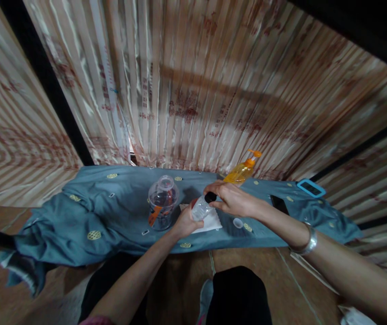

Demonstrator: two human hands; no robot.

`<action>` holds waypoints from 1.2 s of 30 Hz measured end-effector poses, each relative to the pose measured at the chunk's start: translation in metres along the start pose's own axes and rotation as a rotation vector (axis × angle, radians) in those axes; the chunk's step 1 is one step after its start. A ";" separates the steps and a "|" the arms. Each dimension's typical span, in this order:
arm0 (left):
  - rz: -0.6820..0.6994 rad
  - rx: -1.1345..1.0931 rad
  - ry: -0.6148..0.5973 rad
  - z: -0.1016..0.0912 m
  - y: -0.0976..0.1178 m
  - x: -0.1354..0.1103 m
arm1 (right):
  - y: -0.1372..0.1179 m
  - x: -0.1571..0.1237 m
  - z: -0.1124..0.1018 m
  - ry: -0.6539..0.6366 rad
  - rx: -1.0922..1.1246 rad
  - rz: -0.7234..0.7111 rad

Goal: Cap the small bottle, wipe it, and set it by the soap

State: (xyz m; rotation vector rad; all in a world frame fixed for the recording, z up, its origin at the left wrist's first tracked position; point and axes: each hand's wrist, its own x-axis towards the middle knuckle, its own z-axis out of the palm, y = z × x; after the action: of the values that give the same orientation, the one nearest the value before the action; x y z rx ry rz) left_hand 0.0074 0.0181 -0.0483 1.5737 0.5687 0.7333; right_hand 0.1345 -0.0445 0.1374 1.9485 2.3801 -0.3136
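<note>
My left hand (187, 223) is wrapped round a small clear plastic bottle (200, 209), which leans up to the right. The fingers of my right hand (230, 198) are closed round its black cap (210, 197). Whether the cap is loose or seated on the neck I cannot tell. Beneath the bottle lies a white tissue (211, 222). A clear plastic cup (164, 205) with a domed lid and an orange label stands left of my hands. Behind my right hand is a pump bottle (240, 172) of yellow-orange liquid, partly hidden. A small translucent disc (237, 223) rests below my right wrist.
A blue-grey patterned cloth (112, 212) covers the low table. On its right side lie a dark phone (279, 204) and a blue-framed device (311, 188). Pleated curtains (186, 90) and dark metal posts (49, 85) surround the table. My knees are at its front edge.
</note>
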 end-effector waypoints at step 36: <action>0.017 0.003 0.017 0.001 -0.002 0.000 | -0.009 0.001 -0.009 -0.085 -0.205 0.069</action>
State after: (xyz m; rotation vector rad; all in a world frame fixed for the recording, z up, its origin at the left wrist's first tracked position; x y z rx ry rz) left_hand 0.0088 0.0176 -0.0501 1.5776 0.5700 0.7600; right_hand 0.1261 -0.0432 0.1473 1.8804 2.1911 -0.1399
